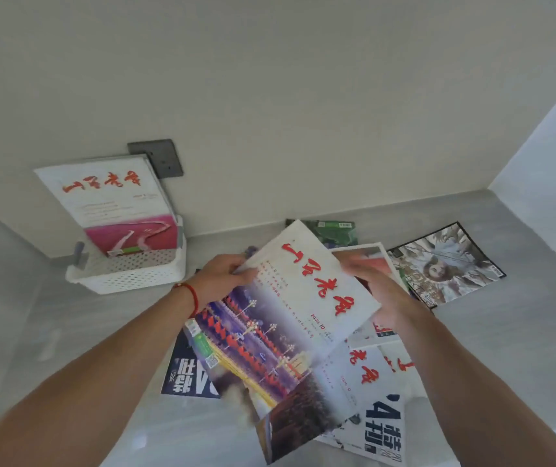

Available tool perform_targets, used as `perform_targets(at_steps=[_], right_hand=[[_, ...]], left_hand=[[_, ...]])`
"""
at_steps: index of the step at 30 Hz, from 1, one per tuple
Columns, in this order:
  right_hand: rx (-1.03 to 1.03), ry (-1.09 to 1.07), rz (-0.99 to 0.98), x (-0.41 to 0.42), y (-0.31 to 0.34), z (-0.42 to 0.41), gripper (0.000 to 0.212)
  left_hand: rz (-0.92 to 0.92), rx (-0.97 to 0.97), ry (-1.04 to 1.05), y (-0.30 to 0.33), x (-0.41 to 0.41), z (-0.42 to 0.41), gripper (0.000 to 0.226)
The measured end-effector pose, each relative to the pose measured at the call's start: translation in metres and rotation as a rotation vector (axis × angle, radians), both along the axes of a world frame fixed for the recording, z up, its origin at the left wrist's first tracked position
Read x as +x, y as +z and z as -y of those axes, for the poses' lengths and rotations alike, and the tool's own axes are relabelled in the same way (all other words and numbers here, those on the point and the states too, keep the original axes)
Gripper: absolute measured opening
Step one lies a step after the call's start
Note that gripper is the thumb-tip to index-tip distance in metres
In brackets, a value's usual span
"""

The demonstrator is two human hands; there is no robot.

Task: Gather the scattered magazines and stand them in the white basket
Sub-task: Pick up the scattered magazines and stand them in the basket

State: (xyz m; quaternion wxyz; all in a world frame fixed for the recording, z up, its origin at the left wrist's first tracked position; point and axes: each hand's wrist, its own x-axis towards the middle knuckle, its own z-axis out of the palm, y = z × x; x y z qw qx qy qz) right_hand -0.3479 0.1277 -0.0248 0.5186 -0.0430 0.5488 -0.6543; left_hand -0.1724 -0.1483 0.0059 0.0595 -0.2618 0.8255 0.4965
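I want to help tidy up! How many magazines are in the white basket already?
1: a magazine with a pink picture stands in the white basket, leaning on the wall. Others may hide behind it.

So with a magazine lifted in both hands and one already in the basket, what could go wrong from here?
1. The held magazine is gripped only at its top edge by the left hand and right hand; its lower half hangs blurred and may flop or slip.
2. The standing magazine leans on the wall in the white basket; inserting another could knock it over.
3. The basket looks light and might slide.
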Motion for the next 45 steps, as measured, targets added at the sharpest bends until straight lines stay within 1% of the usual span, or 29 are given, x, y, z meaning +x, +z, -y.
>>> perform_targets(at_steps=[1,3,4,5,6,7,8,9,10,12,15,17,19,21,23,26,31,35,38,42,45], right_hand=[[-0.048,-0.05,0.076,0.006,-0.001,0.009,0.058],[-0.138,-0.096,0.239,0.021,-0.007,0.028,0.071],[-0.132,-0.081,0.299,0.032,-0.013,0.038,0.077],[-0.106,-0.01,0.321,0.045,-0.017,0.051,0.079],[-0.045,0.08,0.28,0.061,-0.019,0.065,0.073],[0.038,0.186,0.166,0.076,-0.02,0.082,0.059],[0.117,0.279,-0.019,0.089,-0.02,0.1,0.041],[0.181,0.325,-0.241,0.101,-0.016,0.119,0.03],[0.232,0.319,-0.412,0.111,-0.009,0.138,0.027],[0.248,0.256,-0.53,0.124,0.007,0.173,0.025],[0.248,0.25,-0.741,0.129,0.029,0.217,0.022],[0.232,0.2,-0.864,0.127,0.044,0.243,0.019],[0.206,0.118,-0.903,0.126,0.06,0.269,0.017],[0.209,0.033,-0.959,0.125,0.075,0.295,0.017],[0.24,-0.036,-1.033,0.125,0.085,0.32,0.014],[0.292,-0.089,-1.067,0.125,0.09,0.351,0.018],[0.384,-0.106,-1.058,0.121,0.076,0.391,0.024],[0.443,-0.119,-1.02,0.118,0.045,0.406,0.024],[0.464,-0.149,-0.956,0.115,0.023,0.411,0.023],[0.476,-0.175,-0.911,0.11,0.008,0.418,0.021],[0.504,-0.187,-0.913,0.109,-0.001,0.423,0.021]], left_hand=[[-0.048,0.068,0.081,-0.004,0.016,0.008,0.013],[-0.12,0.185,0.275,-0.014,0.044,0.023,0.015],[-0.139,0.229,0.376,-0.018,0.059,0.031,0.017],[-0.156,0.28,0.472,-0.022,0.072,0.038,0.019],[-0.18,0.342,0.562,-0.025,0.085,0.045,0.021],[-0.202,0.398,0.637,-0.027,0.097,0.053,0.021],[-0.218,0.423,0.687,-0.029,0.108,0.06,0.019],[-0.23,0.424,0.717,-0.029,0.119,0.067,0.016],[-0.246,0.418,0.741,-0.029,0.13,0.074,0.013],[-0.274,0.426,0.784,-0.027,0.148,0.09,0.012],[-0.27,0.411,0.781,-0.017,0.171,0.12,0.02],[-0.271,0.284,0.744,-0.004,0.181,0.142,0.021],[-0.325,0.148,0.745,0.012,0.183,0.165,0.019],[-0.367,-0.015,0.754,0.028,0.177,0.19,0.026],[-0.356,-0.145,0.756,0.038,0.17,0.216,0.02],[-0.391,-0.209,0.796,0.04,0.158,0.249,0.016],[-0.413,-0.156,0.856,0.025,0.144,0.286,0.009],[-0.373,-0.144,0.869,0.006,0.138,0.305,0.017],[-0.337,-0.127,0.877,-0.008,0.131,0.309,0.018],[-0.281,-0.11,0.9,-0.023,0.121,0.322,0.021],[-0.262,-0.145,0.899,-0.033,0.116,0.326,0.019]])
